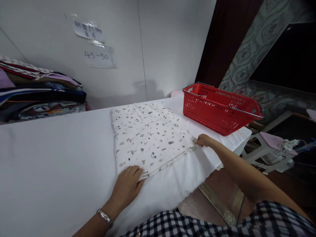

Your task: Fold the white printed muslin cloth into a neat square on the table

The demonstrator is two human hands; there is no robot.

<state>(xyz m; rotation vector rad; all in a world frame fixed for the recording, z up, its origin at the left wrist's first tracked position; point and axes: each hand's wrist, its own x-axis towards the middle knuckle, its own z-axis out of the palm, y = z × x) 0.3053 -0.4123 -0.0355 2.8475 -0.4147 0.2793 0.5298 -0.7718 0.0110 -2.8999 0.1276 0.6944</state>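
A white cloth [153, 138] printed with small plants and animals lies folded in layers on the white-covered table [61, 164]. At its near left corner is my left hand [129, 184], fingers bent over the top and thumb by the layered front edge, closed on the cloth. My right hand [203, 140] pinches the near right corner, with the fingertips partly hidden. Between the two hands the front edge runs fairly straight, showing several layers. A few soft creases cross the upper surface.
Right of the cloth stands a red plastic basket [212, 110] with metal handles. Folded fabrics [39, 89] are piled at the far left. Paper signs [100, 56] hang on the wall behind. A stool with a pink top [276, 141] is beyond the table's right end.
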